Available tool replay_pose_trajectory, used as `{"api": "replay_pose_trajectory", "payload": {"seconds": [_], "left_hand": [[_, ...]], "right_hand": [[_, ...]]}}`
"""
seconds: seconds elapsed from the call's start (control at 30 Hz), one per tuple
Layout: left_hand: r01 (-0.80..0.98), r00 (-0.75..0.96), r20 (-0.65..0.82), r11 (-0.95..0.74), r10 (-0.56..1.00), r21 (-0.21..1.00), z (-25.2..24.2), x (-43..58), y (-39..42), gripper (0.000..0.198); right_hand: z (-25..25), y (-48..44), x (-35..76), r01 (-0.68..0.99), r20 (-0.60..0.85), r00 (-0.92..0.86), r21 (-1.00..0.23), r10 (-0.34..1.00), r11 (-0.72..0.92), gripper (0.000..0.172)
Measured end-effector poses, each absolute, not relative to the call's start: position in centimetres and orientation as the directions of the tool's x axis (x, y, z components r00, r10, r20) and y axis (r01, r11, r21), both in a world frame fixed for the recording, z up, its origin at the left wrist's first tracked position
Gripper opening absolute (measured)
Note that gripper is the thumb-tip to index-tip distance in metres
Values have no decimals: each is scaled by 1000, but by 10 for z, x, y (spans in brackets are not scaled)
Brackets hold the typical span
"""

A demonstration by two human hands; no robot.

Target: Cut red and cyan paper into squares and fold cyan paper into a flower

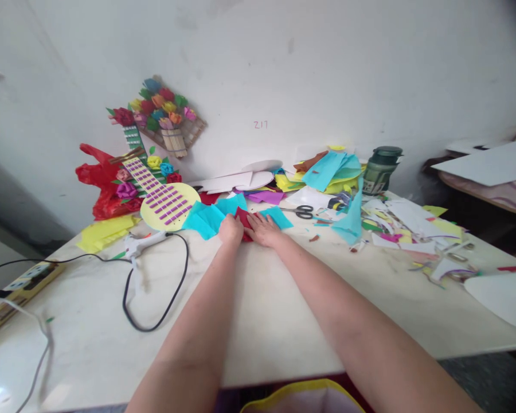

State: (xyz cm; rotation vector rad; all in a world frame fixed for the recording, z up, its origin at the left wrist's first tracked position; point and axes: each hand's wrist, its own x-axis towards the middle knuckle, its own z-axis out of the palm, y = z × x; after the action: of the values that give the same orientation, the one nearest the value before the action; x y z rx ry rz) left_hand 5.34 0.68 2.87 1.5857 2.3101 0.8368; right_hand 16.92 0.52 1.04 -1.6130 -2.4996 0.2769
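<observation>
A small piece of red crepe paper (243, 217) lies on the table between my two hands. My left hand (231, 230) is closed at its left edge, fingers curled and pinching the paper; the fingertips are partly hidden. Flat on the right part of the red paper rests my right hand (264, 230), its fingers stretched out and apart. Sheets of turquoise crepe paper (206, 217) spread out behind and to the left, and another turquoise piece (279, 217) shows just beyond my right hand. Dark-handled scissors (304, 211) lie to the right of it.
A white glue gun (144, 244) with a looped black cord (155, 327) lies left, near a power strip (21, 289). Paper-flower crafts (169, 206) and a red plastic bag (101, 183) stand behind. Paper scraps (408, 229) and a green bottle (382, 169) are at the right.
</observation>
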Motion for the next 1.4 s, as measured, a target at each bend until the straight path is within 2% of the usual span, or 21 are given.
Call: {"api": "replay_pose_trajectory", "payload": {"seconds": [0.17, 0.53, 0.63, 0.87, 1.13, 1.4], "left_hand": [[821, -331, 60, 256, 942, 511, 36, 53, 4, 52], [851, -258, 54, 200, 965, 486, 31, 48, 14, 33], [859, -256, 78, 190, 964, 476, 31, 47, 13, 33], [843, -278, 132, 176, 952, 508, 34, 44, 8, 32], [796, -314, 133, 185, 940, 576, 29, 50, 17, 28], [791, -311, 20, 247, 950, 560, 34, 65, 9, 51]], "right_hand": [[12, 5, 171, 875, 15, -426, -245, 904, 417, 71], [19, 6, 178, 846, -34, -473, -295, 880, 443, 73], [18, 12, 186, 852, -65, -452, -327, 890, 409, 68], [7, 14, 185, 930, -47, -310, -221, 950, 293, 64], [9, 4, 175, 939, -12, -274, -219, 962, 265, 64], [13, -1, 175, 938, 5, -276, -217, 961, 271, 64]]}}
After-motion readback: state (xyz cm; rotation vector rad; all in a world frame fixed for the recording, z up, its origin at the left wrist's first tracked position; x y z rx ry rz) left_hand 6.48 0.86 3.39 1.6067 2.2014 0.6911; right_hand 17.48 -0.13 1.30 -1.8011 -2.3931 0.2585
